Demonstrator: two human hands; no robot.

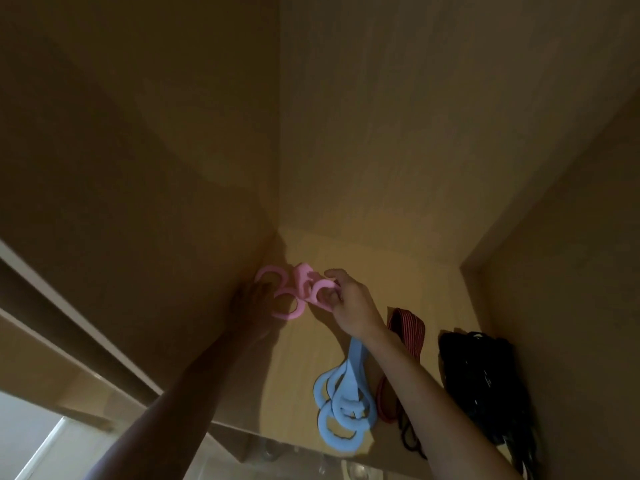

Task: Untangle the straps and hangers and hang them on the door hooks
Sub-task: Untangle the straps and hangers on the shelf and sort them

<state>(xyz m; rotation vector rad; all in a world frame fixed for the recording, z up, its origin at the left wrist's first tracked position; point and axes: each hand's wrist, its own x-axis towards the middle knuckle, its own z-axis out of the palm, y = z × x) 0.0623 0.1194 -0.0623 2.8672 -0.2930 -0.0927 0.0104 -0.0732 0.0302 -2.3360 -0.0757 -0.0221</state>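
**Getting the pink hanger onto its hook**

My right-hand fingers (333,286) are pinched around one ring of the pink hanger (297,293), thumb through the loop, holding it up against the wooden door (363,168). My left hand (252,299) sits in shadow at the hanger's other end, touching the outer ring; whether those fingers are curled round it or only pressing it flat I cannot tell.

The pink hanger is high on the panel, close to the corner where the door meets the side wall. Below it the blue hanger (341,403) already hangs, with a red striped strap (408,327) beside it and a black bundle of straps (481,375) further right. I cannot make out a hook under the pink rings.

To do this well, I think I should keep the right pinch firm and let the left hand spread the rings, so no loop stays crossed over another. Then I would feel for the hook, seat one ring fully, and ease off slowly, checking that it hangs free of the blue one.
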